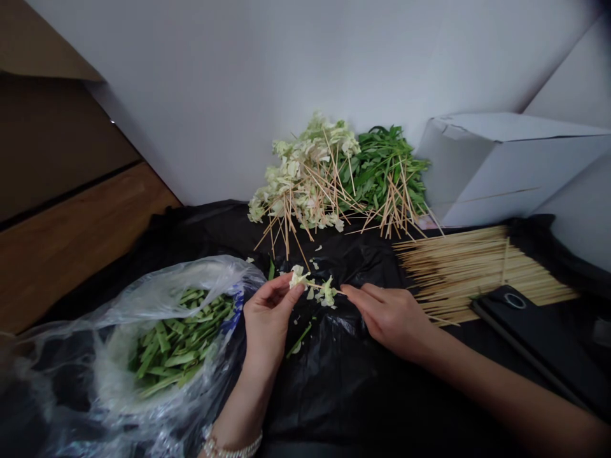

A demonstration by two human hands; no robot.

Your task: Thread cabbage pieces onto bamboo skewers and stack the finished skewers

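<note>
Between my two hands lies a thin wooden skewer [312, 285] with pale green leaf pieces [328, 293] on it, cabbage by the look of them. My left hand [271, 310] pinches a pale leaf piece [298, 276] at the skewer's left end. At the other end my right hand [389, 318] grips the bare skewer, fingers closed. Beyond the hands rises a heap of skewered pale leaves [305, 165], and beside it a pile of skewered dark green leaves [382, 159]. Small leaf scraps are scattered underneath on black plastic sheeting [324, 388].
At left stands a clear plastic bag [119, 375] holding cut green stalks [181, 343]. Many bare skewers [468, 267] lie at right, partly under a dark phone [539, 343]. An opened white box [515, 165] is behind them. Cardboard [48, 127] borders the far left.
</note>
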